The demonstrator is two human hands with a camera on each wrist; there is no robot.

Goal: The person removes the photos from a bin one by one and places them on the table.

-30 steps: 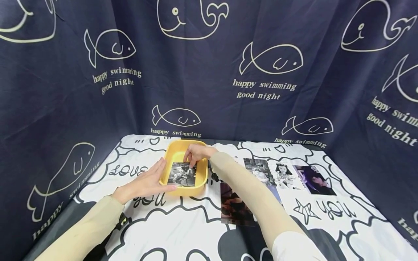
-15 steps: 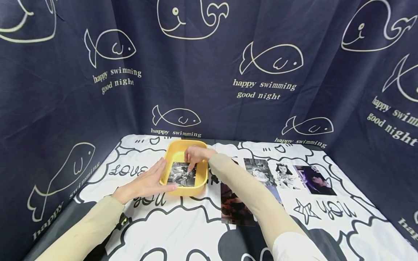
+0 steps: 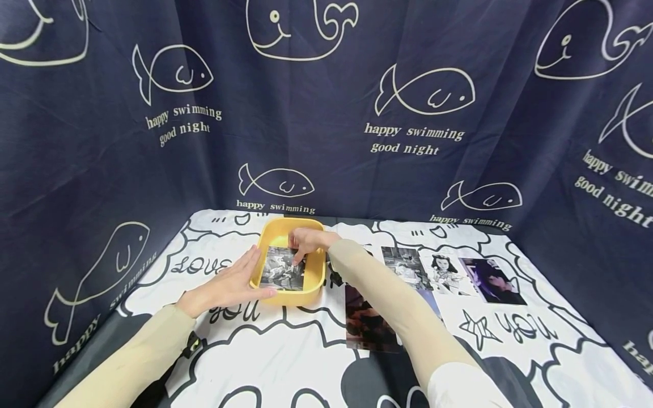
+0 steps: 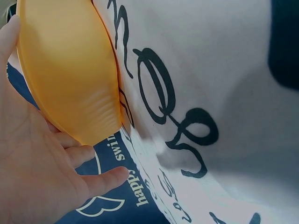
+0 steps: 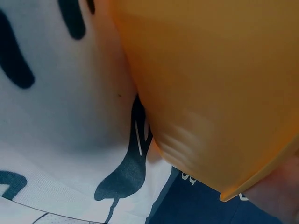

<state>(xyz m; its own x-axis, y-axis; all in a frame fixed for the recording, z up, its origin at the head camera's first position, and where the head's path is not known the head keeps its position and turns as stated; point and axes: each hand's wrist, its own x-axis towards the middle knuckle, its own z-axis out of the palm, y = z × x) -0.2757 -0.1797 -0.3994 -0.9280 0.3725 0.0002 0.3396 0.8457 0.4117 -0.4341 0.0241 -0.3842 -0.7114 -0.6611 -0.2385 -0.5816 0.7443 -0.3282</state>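
Note:
A yellow plastic tub [image 3: 316, 279] stands on the table, with a black-and-white photo print [image 3: 279, 268] inside it. My right hand [image 3: 308, 241] reaches in over the tub's right side, and its straight index finger touches the upper right of the print. My left hand [image 3: 227, 290] rests against the left and near sides of the tub, fingers along the rim and thumb across the front. Up close in the left wrist view, this hand's straight fingers lie by the tub's wall [image 4: 70, 60]. Mostly wall [image 5: 215, 93] fills the right wrist view.
Several photo prints lie on the patterned cloth to the right: a purple one [image 3: 494, 281], a line-like portrait [image 3: 449, 273], a grey scene [image 3: 405, 266] and a dark reddish one [image 3: 368, 326], partly behind the right forearm. A navy fish-print curtain [image 3: 326, 124] surrounds the table.
The print in the tub has shifted a little toward the far side, its far edge now higher in view. My right index finger moved slightly on it. My left hand has stayed put.

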